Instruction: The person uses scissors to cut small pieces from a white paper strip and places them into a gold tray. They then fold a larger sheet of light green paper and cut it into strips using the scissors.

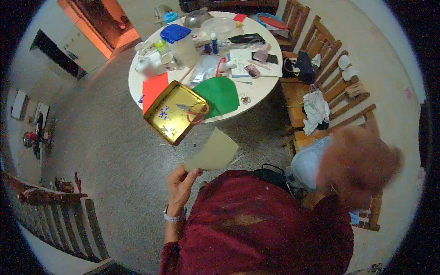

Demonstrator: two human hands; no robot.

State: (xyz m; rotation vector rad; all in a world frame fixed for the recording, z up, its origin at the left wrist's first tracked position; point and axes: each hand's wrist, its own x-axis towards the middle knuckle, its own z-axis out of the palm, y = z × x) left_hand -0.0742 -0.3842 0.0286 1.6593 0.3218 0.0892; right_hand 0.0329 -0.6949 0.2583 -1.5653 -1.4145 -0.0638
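Observation:
My left hand (179, 185) pinches a corner of a pale yellow-green sheet (214, 151) between thumb and fingers, holding it over the floor in front of me. Off to the right, my right hand (360, 165) is raised near the chairs and badly smeared by motion, so its fingers cannot be made out. Beyond the sheet, a gold tin tray (161, 124) sits at the table's near edge. In it lie scissors (197, 113) with orange handles and scattered small blue bits (163, 112). A green sheet (219, 96) and a red sheet (155, 87) lie beside the tin.
The round white table (256, 98) is crowded with a blue-lidded plastic container (185, 51), a mug (168, 60), a glue stick (214, 43), a dark phone (265, 57) and papers. Wooden chairs (350, 107) holding cloths and bags line the right wall. A wooden railing (59, 224) stands lower left.

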